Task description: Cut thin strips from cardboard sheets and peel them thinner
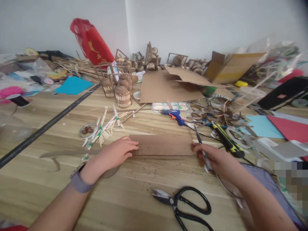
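A brown cardboard strip [163, 145] lies lengthwise across the table in front of me. My left hand [117, 152] grips its left end, fingertips on top and thumb at the near edge. At the other end, my right hand [211, 155] holds a slim, dark-tipped pen [198, 136], with the tip pointing up and away. Its fingertips also touch the strip's right edge. Black-handled scissors [172, 201] lie on the near side, blades pointing left and slightly apart. A long thin brown strip [72, 153] runs out to the left behind my left wrist.
Beyond the strip are a blue glue gun [176, 117], small wooden sticks [107, 130] and basket-like models [123, 96]. A yellow-black utility knife [227, 139] lies right, near curled brown strips [216, 109]. Large cardboard sheets [166, 86] lie farther back; a red bag [92, 43] stands behind.
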Action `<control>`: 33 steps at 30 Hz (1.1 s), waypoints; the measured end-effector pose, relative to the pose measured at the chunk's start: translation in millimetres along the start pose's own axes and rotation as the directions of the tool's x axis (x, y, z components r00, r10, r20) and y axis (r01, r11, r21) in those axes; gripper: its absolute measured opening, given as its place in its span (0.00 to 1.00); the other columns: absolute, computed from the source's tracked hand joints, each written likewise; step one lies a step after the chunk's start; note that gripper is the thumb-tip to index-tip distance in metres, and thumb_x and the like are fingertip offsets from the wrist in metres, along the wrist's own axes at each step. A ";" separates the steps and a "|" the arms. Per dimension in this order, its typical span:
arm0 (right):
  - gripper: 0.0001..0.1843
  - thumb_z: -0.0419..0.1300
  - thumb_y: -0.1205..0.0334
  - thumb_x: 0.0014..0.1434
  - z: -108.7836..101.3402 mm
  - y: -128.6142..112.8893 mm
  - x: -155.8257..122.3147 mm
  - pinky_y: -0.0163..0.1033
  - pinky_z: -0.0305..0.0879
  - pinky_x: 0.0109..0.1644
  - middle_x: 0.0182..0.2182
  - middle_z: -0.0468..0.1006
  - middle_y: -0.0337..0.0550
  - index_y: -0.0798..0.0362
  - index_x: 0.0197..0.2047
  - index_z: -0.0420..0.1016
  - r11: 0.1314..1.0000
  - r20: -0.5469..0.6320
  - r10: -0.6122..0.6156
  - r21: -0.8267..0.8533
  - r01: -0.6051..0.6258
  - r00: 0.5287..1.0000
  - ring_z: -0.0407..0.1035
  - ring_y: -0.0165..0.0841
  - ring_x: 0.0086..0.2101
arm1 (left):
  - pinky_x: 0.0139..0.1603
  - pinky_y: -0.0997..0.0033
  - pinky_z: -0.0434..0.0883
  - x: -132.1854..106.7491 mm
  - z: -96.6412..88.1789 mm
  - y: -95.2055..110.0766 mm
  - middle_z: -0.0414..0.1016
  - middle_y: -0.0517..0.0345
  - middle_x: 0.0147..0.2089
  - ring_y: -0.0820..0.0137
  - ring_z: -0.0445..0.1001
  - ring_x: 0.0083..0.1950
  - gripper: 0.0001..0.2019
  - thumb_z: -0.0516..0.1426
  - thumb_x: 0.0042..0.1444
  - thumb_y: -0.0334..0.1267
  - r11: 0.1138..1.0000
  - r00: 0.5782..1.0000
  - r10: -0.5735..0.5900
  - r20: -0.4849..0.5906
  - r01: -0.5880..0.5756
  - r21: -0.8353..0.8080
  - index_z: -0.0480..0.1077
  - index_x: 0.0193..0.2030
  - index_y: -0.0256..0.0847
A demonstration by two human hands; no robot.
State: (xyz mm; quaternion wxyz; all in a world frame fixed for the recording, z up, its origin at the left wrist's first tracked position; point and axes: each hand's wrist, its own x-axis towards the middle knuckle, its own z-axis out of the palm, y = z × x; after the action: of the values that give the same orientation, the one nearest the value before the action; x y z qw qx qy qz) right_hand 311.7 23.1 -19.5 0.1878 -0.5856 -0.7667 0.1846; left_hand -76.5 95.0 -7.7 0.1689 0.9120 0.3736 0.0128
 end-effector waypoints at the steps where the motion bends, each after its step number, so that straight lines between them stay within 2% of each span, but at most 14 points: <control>1: 0.09 0.52 0.62 0.59 -1.0 -1.5 -0.3 0.43 0.75 0.45 0.46 0.85 0.47 0.47 0.38 0.73 1.000 0.006 0.009 0.001 -0.009 1.000 0.81 0.40 0.40 | 0.65 0.58 0.70 0.0 0.5 -0.3 0.76 0.51 0.63 0.60 0.72 0.63 0.19 0.60 0.60 0.24 1.000 1.000 0.000 -0.004 0.000 -0.008 0.77 0.57 0.39; 5: 0.09 0.50 0.60 0.62 -3.9 -5.2 -1.0 0.41 0.75 0.44 0.48 0.85 0.47 0.47 0.38 0.71 0.999 0.024 0.036 0.010 -0.036 0.999 0.81 0.38 0.40 | 0.64 0.58 0.70 -0.8 1.0 -0.7 0.77 0.51 0.62 0.60 0.72 0.63 0.20 0.59 0.59 0.23 0.999 1.000 0.002 -0.021 -0.003 -0.041 0.78 0.56 0.40; 13: 0.08 0.51 0.61 0.61 -4.0 -6.0 -0.7 0.44 0.74 0.52 0.51 0.84 0.49 0.46 0.38 0.71 0.998 0.029 0.048 0.041 -0.049 0.998 0.79 0.42 0.51 | 0.65 0.57 0.70 -1.9 3.4 -7.5 0.77 0.51 0.63 0.60 0.73 0.63 0.19 0.59 0.59 0.25 0.999 1.000 0.006 -0.021 -0.007 -0.054 0.78 0.56 0.42; 19: 0.07 0.53 0.61 0.58 -1.3 -3.7 -0.1 0.46 0.75 0.49 0.48 0.85 0.48 0.46 0.38 0.72 0.998 0.014 0.040 0.040 -0.040 0.999 0.80 0.43 0.46 | 0.65 0.56 0.70 -2.2 3.4 -7.1 0.76 0.52 0.63 0.60 0.72 0.63 0.19 0.58 0.61 0.26 0.999 0.999 0.026 -0.027 -0.028 -0.041 0.78 0.56 0.42; 26: 0.09 0.53 0.63 0.56 4.5 4.6 -2.0 0.52 0.73 0.51 0.49 0.83 0.50 0.46 0.39 0.73 0.999 -0.002 0.033 0.013 -0.033 0.999 0.79 0.46 0.46 | 0.65 0.59 0.69 -1.1 1.2 -5.3 0.76 0.52 0.64 0.61 0.71 0.64 0.19 0.58 0.61 0.26 1.000 1.000 0.014 0.002 -0.014 -0.026 0.77 0.58 0.41; 33: 0.09 0.53 0.61 0.58 4.2 5.3 -2.5 0.50 0.74 0.48 0.46 0.84 0.50 0.47 0.41 0.73 1.000 0.022 0.012 0.000 -0.012 1.000 0.79 0.46 0.44 | 0.66 0.58 0.67 -1.1 4.1 -9.6 0.76 0.53 0.63 0.62 0.72 0.64 0.18 0.59 0.62 0.27 0.999 0.999 0.040 -0.018 -0.040 -0.025 0.77 0.58 0.43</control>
State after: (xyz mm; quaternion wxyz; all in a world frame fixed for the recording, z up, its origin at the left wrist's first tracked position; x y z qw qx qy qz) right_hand 314.5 21.7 -25.9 0.1784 -0.5880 -0.7652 0.1919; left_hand -83.1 99.3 -14.4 0.1769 0.9169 0.3565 0.0288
